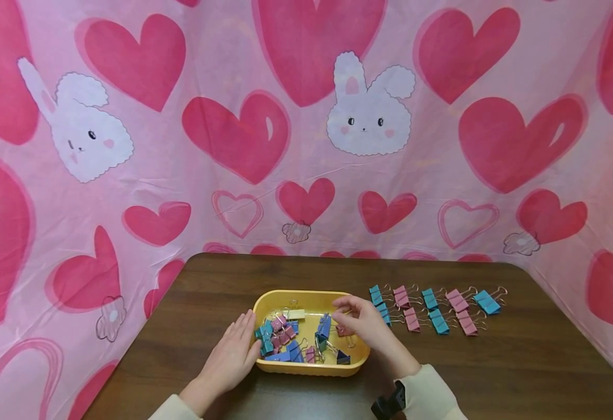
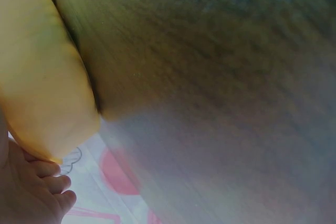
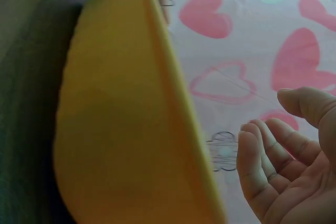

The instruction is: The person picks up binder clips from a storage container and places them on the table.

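Observation:
A yellow plastic tray (image 1: pixel 306 368) on the table holds several binder clips in pink, teal, blue and dark colours. Against its left side lies my left hand (image 1: pixel 231 351), fingers straight along the wall; the left wrist view shows the fingers (image 2: pixel 55 184) by the tray's end. My right hand (image 1: pixel 365 322) hovers over the tray's right rim, near a red-pink clip (image 1: pixel 344 331) partly covered by it. In the right wrist view, the right hand (image 3: pixel 289 166) has loosely bent fingers, with nothing between thumb and fingertips. A blue clip (image 1: pixel 324 325) stands just left of it.
Right of the tray, several teal and pink binder clips lie in two rows, including a teal clip (image 1: pixel 487 302) at the far end and a pink clip (image 1: pixel 466 322) in the near row. A brown wooden table (image 1: pixel 201 303) meets a pink heart-patterned cloth (image 1: pixel 296 163) behind.

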`<act>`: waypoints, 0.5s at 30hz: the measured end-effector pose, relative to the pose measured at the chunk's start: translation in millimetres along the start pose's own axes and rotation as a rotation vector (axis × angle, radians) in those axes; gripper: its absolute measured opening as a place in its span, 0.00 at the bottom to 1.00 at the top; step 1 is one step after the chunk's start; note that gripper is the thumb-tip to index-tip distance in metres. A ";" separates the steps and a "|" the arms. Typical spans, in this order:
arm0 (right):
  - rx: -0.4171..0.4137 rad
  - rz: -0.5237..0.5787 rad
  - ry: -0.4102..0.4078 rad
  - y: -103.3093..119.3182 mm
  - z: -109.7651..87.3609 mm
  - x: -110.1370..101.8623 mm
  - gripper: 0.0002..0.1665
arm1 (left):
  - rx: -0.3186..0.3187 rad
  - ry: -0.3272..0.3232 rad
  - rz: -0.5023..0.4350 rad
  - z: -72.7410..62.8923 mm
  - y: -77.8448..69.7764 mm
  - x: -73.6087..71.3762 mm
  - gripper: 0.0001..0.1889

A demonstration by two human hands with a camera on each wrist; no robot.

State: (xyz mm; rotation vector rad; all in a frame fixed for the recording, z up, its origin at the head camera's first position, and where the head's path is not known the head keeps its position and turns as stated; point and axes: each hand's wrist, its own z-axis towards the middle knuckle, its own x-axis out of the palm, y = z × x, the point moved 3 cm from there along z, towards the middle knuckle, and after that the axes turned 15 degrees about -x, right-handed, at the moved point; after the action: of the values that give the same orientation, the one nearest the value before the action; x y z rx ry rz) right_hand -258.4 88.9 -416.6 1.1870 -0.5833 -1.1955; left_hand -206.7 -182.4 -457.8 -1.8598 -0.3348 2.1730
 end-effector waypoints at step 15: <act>0.009 -0.048 0.162 -26.5 1.2 23.5 0.16 | -0.001 0.002 0.007 0.3 1.0 1.4 0.32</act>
State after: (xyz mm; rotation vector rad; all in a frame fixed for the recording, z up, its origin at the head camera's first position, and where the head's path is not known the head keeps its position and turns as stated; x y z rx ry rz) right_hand -262.2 69.0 -445.7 1.2988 -0.4407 -1.1256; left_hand -207.3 -182.9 -459.4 -1.8661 -0.3300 2.1755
